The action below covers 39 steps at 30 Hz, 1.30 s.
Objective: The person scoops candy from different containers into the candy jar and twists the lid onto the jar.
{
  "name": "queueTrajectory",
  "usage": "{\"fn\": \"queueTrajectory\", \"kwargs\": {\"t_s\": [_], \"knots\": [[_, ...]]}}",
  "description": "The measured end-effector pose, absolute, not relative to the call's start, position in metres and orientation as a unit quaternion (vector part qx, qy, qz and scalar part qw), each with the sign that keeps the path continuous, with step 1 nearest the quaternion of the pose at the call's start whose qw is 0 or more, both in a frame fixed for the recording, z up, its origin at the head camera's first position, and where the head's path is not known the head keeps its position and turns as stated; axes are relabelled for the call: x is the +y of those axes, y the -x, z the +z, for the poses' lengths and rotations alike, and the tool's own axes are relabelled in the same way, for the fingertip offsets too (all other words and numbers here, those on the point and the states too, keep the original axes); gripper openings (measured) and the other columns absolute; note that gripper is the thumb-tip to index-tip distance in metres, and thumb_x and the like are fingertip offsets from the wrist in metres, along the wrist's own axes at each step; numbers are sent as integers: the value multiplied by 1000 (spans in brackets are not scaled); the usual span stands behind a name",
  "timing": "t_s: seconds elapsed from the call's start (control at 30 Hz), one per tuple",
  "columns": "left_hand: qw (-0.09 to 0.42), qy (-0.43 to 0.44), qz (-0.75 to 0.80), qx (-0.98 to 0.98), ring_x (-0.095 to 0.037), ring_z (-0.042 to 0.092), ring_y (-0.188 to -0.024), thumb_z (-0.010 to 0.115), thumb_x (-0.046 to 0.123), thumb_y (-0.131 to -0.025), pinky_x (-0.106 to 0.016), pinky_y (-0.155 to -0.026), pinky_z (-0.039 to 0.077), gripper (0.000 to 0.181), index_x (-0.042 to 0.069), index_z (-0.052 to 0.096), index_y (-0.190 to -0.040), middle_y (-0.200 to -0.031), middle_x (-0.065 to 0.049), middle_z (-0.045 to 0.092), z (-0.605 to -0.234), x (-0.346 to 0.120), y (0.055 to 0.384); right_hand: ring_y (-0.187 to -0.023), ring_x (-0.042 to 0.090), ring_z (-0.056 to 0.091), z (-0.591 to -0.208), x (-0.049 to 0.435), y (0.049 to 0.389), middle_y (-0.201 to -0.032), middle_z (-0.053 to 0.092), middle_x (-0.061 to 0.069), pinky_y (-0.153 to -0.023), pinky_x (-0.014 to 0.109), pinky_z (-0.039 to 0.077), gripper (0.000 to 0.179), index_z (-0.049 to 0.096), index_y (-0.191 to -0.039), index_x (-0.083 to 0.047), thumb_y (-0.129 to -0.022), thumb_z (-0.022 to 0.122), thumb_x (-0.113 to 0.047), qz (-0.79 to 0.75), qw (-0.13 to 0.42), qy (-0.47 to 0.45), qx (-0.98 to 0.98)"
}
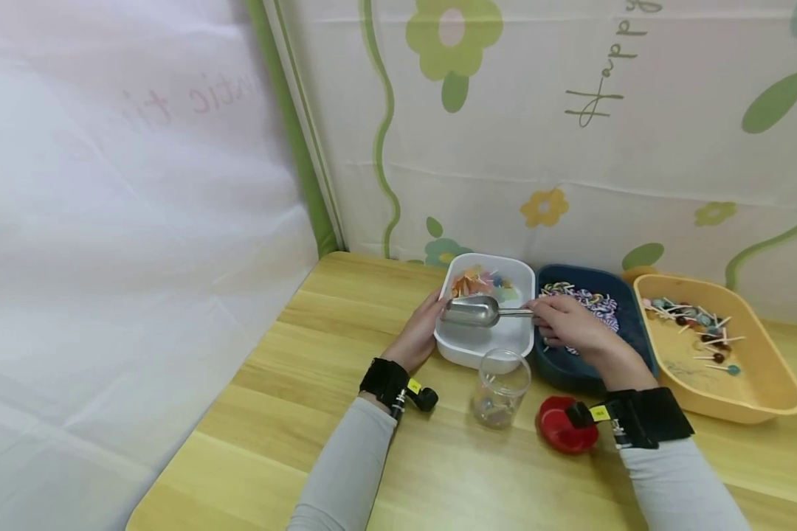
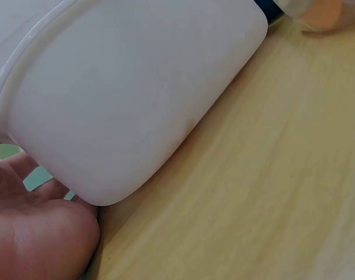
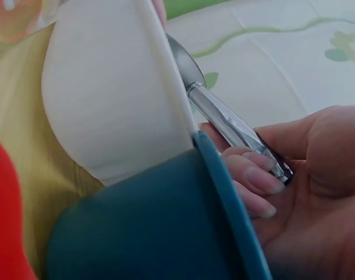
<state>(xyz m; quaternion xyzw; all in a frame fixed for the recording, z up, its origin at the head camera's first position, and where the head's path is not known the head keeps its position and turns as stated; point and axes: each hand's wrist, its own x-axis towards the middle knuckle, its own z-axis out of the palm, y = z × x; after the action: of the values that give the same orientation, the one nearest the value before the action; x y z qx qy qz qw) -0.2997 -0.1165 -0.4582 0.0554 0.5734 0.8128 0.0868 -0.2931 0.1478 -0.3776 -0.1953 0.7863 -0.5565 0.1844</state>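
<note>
My right hand [image 1: 574,324] grips a metal scoop [image 1: 473,311] by its handle, seen also in the right wrist view, where fingers curl round the handle [image 3: 227,119]. The scoop's bowl lies over the white bin [image 1: 485,346], pointing left. Wrapped candies [image 1: 481,282] are heaped at the bin's far end. My left hand [image 1: 418,332] holds the bin by its left side; in the left wrist view its fingers reach behind the bin's outer wall [image 2: 131,99]. In front of the bin, a clear plastic cup [image 1: 501,391] stands upright with a few small pieces at its bottom.
Right of the white bin stands a dark blue bin [image 1: 627,346] with striped candies [image 1: 598,304]. Beyond it is a yellow bin [image 1: 764,376] of lollipops [image 1: 704,321]. A red lid [image 1: 567,431] lies beside the cup. A printed curtain [image 1: 491,147] hangs behind the wooden table [image 1: 292,376].
</note>
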Motion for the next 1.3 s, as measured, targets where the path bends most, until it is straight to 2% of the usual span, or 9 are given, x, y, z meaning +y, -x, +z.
{"fn": "queueTrajectory", "kwargs": {"t_s": [0.1,0.23,0.4,0.57,0.83,0.97,1.17,1.3], "knots": [[86,-57,812,574,-13,21,-133,35,29,-103,-41,-112,17,44,24,29,-147,-151,1,22,-457,-117,301,-47,9,27,-375,150,293,-61,30,-2,-44,27,21,36,48,-115,14,-104,34,-18,-577,195,200,767],[86,-62,812,573,-14,22,-133,34,28,-104,-41,-112,17,44,22,29,-147,-152,0,21,-456,-117,300,-47,9,27,-373,152,292,-62,28,-1,-46,30,20,38,48,-115,12,-104,35,-21,-581,198,200,764],[90,-66,812,573,-16,23,-132,34,29,-104,-44,-112,18,44,22,29,-147,-152,-3,20,-457,-117,297,-50,10,30,-376,152,291,-64,30,-1,-48,22,30,40,46,-121,12,-104,35,-23,-576,210,183,768],[89,-64,810,576,-15,22,-133,35,30,-103,-43,-112,18,45,24,28,-147,-152,0,22,-457,-117,296,-52,12,31,-376,155,292,-66,30,0,-51,23,35,40,46,-123,9,-104,35,-25,-574,201,179,773],[91,-73,809,576,-13,26,-131,49,23,-96,-40,-111,22,57,24,26,-148,-153,-2,19,-458,-117,299,-54,18,33,-374,161,295,-67,33,2,-52,24,38,43,46,-122,10,-103,37,-29,-592,207,176,759],[92,-69,809,577,-12,23,-132,51,25,-96,-40,-111,20,57,24,27,-148,-152,2,20,-458,-117,299,-51,13,31,-376,160,296,-66,31,1,-49,23,33,43,43,-122,12,-104,36,-26,-603,215,180,747],[97,-70,807,579,-10,19,-133,45,31,-100,-39,-112,17,51,29,27,-147,-152,6,19,-457,-118,297,-50,10,31,-379,156,298,-68,33,1,-46,20,31,43,44,-118,15,-104,35,-25,-609,212,172,745],[94,-75,808,577,-10,22,-132,40,33,-101,-39,-112,19,48,29,27,-147,-151,7,22,-457,-117,297,-51,11,32,-380,156,297,-68,33,2,-46,19,31,42,44,-119,14,-104,36,-25,-612,209,162,745]]}}
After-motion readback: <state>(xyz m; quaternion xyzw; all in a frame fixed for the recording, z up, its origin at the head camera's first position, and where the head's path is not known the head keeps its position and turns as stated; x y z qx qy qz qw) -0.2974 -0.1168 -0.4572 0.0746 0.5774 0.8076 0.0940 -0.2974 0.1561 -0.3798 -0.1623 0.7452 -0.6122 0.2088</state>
